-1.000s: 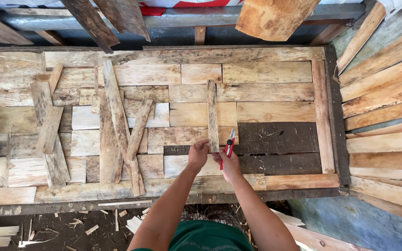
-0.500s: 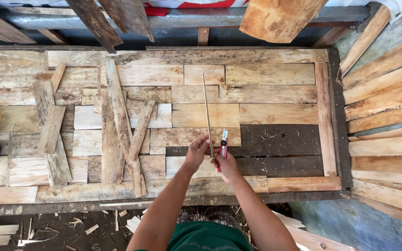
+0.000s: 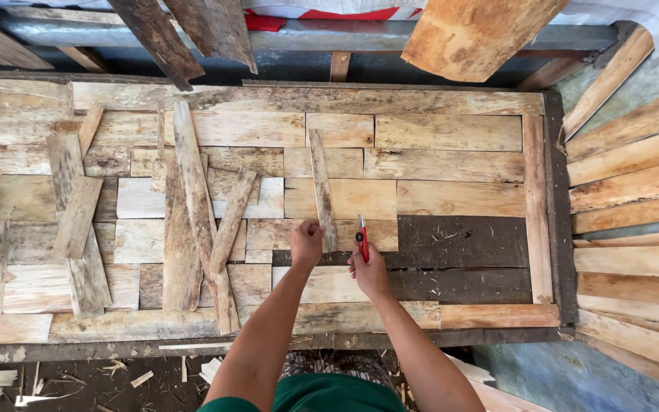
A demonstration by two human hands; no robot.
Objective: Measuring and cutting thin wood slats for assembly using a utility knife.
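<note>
Now left hand steadies slat; right hand grips pen.

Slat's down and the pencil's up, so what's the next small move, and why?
Probably bring the red pencil in the right hand to the slat and mark it: the left hand pins its near end, and the tip sits just beside that edge.

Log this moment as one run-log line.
left hand: holds narrow wood strip flat on plank panel | right hand: grips red marker beside strip | loose slats lie left
</note>
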